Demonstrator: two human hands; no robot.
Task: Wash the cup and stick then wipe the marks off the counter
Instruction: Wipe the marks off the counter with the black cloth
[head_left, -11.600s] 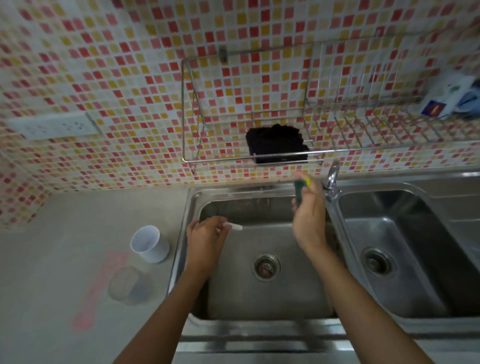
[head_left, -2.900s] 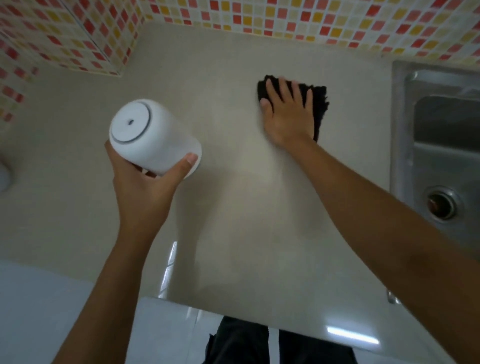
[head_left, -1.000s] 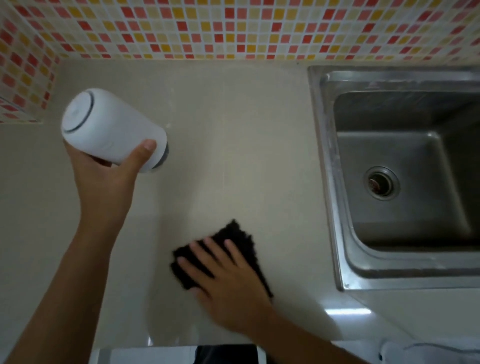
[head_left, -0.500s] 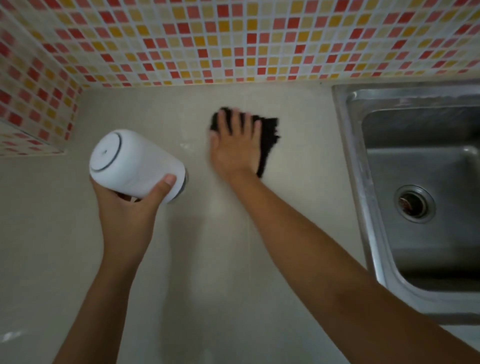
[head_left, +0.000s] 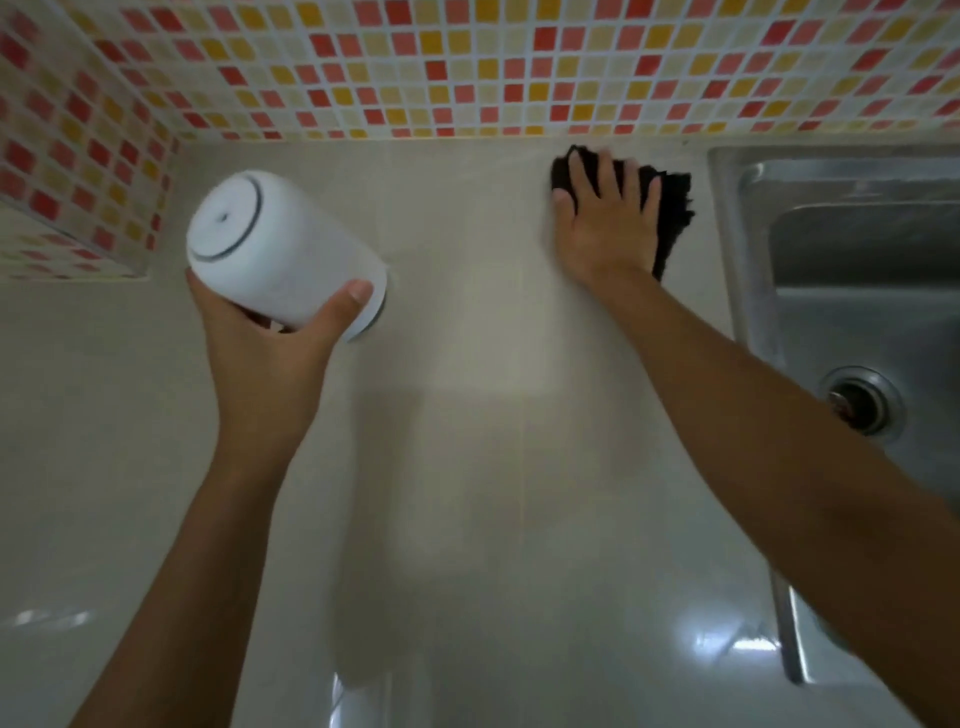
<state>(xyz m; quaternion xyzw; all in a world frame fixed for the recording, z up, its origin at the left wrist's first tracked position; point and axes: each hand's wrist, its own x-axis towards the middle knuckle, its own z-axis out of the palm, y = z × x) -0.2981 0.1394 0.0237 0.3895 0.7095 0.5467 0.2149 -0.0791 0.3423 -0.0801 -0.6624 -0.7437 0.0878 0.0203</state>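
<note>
Here, the cup (head_left: 275, 249) is gripped by the left hand (head_left: 270, 358) and held in the air over the left part of the counter (head_left: 467, 493). The cup is tipped well over. Its flat base, marked with a thin dark ring, is turned up toward the camera, and its mouth is pointed down and to the right. The thumb (head_left: 358, 293) is curled across the near side of the white wall, close to the rim. The other fingers are wrapped under and behind the cup and are mostly hidden, so how tightly they are bent cannot be told.

The right hand (head_left: 608, 228) is laid flat, palm down, on the cloth (head_left: 672, 208). Its fingers (head_left: 605, 174) are held straight and slightly spread, pointed toward the wall (head_left: 467, 67), and the thumb is stretched out to the left with its tip at the cloth's left edge. The cloth is pressed down by the palm and straight fingers rather than pinched. Black fabric is seen past the fingertips and along the right side of the hand.

The cloth is set at the far edge of the counter, just beside the foot of the tiled wall and near the left rim of the sink (head_left: 727, 218). The drain (head_left: 865, 410) is partly covered by the right forearm. Bright reflections are seen on the pale, glossy counter near its front edge.
</note>
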